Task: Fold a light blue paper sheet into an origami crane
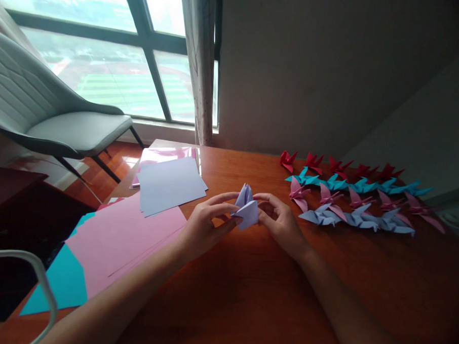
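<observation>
A partly folded lavender origami crane [248, 215] is held up above the table, between my two hands. My left hand [212, 219] pinches its left side, thumb below and fingers above. On the other side, my right hand [278, 220] has its fingertips closed on the right edge of the paper. Pointed flaps stand up at the top, and one wide flap is folded down at the front. Part of the paper is hidden behind my fingers.
Rows of red [339, 167], turquoise [362, 185], pink [359, 199] and lavender paper cranes [360, 218] stand at the right of the brown table [243, 294]. Lavender sheets [171, 184], pink sheets [123, 238] and turquoise sheets [63, 281] lie left. A chair [79, 130] stands by the window.
</observation>
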Motion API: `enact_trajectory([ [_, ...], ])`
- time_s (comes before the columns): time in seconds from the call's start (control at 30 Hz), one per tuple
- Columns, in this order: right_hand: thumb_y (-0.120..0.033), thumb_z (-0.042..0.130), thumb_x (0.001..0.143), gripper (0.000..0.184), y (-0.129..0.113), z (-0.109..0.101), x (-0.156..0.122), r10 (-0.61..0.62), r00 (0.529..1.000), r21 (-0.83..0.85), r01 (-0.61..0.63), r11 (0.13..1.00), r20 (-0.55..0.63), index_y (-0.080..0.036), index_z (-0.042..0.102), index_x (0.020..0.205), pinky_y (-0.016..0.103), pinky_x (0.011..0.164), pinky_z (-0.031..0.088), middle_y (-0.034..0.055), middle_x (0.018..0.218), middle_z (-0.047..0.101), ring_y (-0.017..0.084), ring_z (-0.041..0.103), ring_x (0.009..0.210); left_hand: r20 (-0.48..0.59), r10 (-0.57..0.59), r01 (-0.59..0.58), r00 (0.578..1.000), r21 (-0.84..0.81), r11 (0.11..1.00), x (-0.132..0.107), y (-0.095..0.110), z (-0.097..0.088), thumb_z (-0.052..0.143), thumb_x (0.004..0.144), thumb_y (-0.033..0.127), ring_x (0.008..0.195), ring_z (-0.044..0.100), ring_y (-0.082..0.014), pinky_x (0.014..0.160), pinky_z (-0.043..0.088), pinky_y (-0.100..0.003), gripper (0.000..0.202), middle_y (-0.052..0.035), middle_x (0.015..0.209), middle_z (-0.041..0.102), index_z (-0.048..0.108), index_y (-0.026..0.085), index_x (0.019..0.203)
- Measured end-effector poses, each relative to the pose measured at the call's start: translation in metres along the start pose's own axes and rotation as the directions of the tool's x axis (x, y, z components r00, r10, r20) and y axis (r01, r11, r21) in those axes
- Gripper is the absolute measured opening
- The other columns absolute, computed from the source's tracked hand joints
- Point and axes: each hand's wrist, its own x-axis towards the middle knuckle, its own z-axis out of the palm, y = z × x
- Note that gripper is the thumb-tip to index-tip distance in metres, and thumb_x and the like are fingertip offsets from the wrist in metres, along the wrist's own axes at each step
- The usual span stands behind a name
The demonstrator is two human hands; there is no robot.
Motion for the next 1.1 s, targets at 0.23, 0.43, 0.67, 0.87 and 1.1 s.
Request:
enact_trajectory([
  [0.23,-0.047,0.059,0.092,0.031,0.001,0.0,-0.001,-0.072,0.997,-0.015,0.071,0.997,-0.024,-0.024,0.055,0.112,0.028,0.061,0.054,0.0064,0.101,0.072,0.019,0.069,0.085,-0.053,-0.084,0.073,0.995,-0.179,0.981,0.003,-0.003,-0.001,0.065,0.089,0.027,0.106,0.068,-0.0233,0.081,0.061,-0.031,0.015,-0.0123,0.131,0.063,0.077,0.02,0.091],
  [0.43,-0.043,0.067,0.087,0.026,-0.001,0.003,-0.005,-0.149,0.989,-0.111,0.15,0.983,0.011,-0.025,0.055,0.102,0.032,0.073,0.057,0.0085,0.127,0.066,0.022,0.069,0.099,-0.11,-0.116,0.086,0.987,-0.246,0.965,0.003,-0.011,0.001,0.067,0.087,0.029,0.11,0.066,-0.0251,0.087,0.06,-0.035,0.014,-0.012,0.127,0.066,0.077,0.02,0.091],
  [0.67,-0.037,0.064,0.09,0.013,0.001,0.007,-0.003,-0.263,0.964,-0.194,0.25,0.949,-0.042,-0.025,0.067,0.094,0.033,0.074,0.059,0.0079,0.13,0.065,0.026,0.063,0.116,-0.04,-0.081,0.071,0.996,-0.208,0.976,0.003,-0.006,0.001,0.064,0.09,0.027,0.111,0.065,-0.0245,0.089,0.058,-0.033,0.017,-0.011,0.13,0.065,0.078,0.023,0.098],
  [0.87,-0.032,0.065,0.09,0.012,0.003,0.004,-0.001,-0.29,0.957,-0.178,0.284,0.942,-0.008,-0.027,0.074,0.097,0.031,0.072,0.058,0.0066,0.127,0.066,0.025,0.064,0.115,-0.029,-0.116,0.104,0.993,-0.277,0.955,0.004,-0.002,0.001,0.065,0.09,0.027,0.114,0.063,-0.0247,0.09,0.055,-0.033,0.017,-0.0111,0.132,0.063,0.079,0.023,0.098],
  [1.1,-0.03,0.069,0.088,0.01,0.01,0.006,0.0,-0.284,0.959,-0.067,0.283,0.957,-0.016,-0.03,0.077,0.094,0.035,0.079,0.057,0.0049,0.124,0.068,0.025,0.063,0.115,-0.015,-0.253,0.223,0.967,-0.418,0.881,0.003,0.002,0.002,0.068,0.087,0.031,0.1,0.066,-0.0215,0.079,0.056,-0.028,0.017,-0.0075,0.121,0.07,0.08,0.022,0.095],
])
